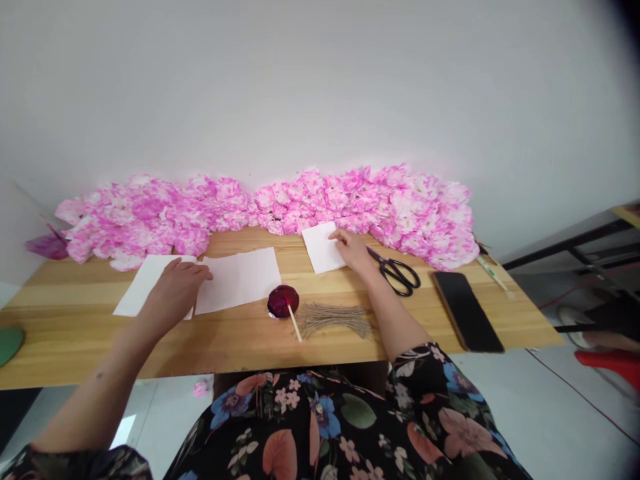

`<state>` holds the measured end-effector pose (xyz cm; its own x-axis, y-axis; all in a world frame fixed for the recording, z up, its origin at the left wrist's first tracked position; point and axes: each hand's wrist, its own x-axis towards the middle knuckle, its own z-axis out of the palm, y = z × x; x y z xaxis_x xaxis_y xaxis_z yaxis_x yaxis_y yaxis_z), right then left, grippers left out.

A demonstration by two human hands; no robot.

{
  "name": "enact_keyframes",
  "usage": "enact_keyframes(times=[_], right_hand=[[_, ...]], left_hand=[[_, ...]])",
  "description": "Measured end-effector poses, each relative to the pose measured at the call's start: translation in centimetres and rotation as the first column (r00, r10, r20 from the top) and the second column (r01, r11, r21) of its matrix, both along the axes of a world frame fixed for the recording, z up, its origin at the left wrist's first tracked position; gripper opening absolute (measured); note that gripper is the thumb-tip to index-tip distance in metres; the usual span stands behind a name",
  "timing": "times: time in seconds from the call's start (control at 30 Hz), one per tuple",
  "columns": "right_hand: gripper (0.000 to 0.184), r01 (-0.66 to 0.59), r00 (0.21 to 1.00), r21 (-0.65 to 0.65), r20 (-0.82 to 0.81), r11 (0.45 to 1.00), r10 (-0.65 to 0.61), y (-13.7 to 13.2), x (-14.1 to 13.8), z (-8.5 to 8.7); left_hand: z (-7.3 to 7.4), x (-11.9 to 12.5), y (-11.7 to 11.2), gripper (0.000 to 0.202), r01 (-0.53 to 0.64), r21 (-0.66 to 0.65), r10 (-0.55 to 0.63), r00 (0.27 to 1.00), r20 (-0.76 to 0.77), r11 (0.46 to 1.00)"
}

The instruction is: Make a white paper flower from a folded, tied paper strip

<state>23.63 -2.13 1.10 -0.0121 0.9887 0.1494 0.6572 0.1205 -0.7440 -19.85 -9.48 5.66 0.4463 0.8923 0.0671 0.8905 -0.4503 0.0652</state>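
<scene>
Floral top: dark cloth (320, 427) with blue, pink and orange blooms, nearest of all; sleeves pushed up both forearms
Floor: pale (170, 407), seen below the surface's near edge; a small pink scrap (200, 388) lies on it
Surface: striped wood (210, 353), running left to right; a green round thing (10, 343), cut off by the picture's side, at its left end
Twine: a loose bundle of thin brown strands (335, 320), near the front edge, between the dish and the right forearm
Dish: shallow, dark red inside (280, 300); a pale stick (295, 323) leans out over its rim towards the front
Phone: black, screen up (467, 310), at the right, slightly askew
Left hand: palm down (175, 290) over the left white sheet (143, 287), fingertips at the near-side edge of a second sheet (245, 277); whether it grips, I cannot tell
Scissors: black-handled (400, 275), just beside the right wrist
Right hand: fingers bent (353, 250) at the right edge of a small white paper (319, 252); touching, but a pinch cannot be made out; the two hands are well apart
Flowers: a long heap of pink-and-white blooms (150, 217) along the back, against the grey wall (300, 87)
</scene>
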Motion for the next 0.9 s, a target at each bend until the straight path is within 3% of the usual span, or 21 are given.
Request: enact_keyframes(times=[0.07,0.17,0.3,0.5,0.9], right_hand=[[0.041,-0.023,0.997,0.007,0.068,1.0,0.023,-0.3,-0.4,0.3],[0.045,-0.021,0.989,0.003,0.148,1.0,0.021,-0.8,-1.1,0.8],[0.051,0.022,0.98,-0.06,0.199,0.998,-0.01,-1.1,-1.7,1.2],[0.06,0.04,0.968,-0.069,0.25,0.997,-0.022,-1.1,-1.9,1.2],[0.064,-0.007,0.948,-0.09,0.315,0.996,0.036,-1.4,-1.9,1.0]], left_hand=[[0.7,0.6,0.6,0.045,0.018,0.044,-0.015,0.998,-0.057,0.999],[1.1,3.1,1.1,0.043,0.042,0.037,-0.042,0.999,-0.002,0.998],[-0.3,5.8,1.2,0.04,0.069,-0.089,-0.067,0.997,0.028,0.994],[-2.3,5.4,0.9,0.036,-0.01,-0.071,0.016,0.996,0.089,0.997],[-1.0,5.8,3.2,0.038,0.064,-0.16,-0.041,0.99,0.138,0.985]])
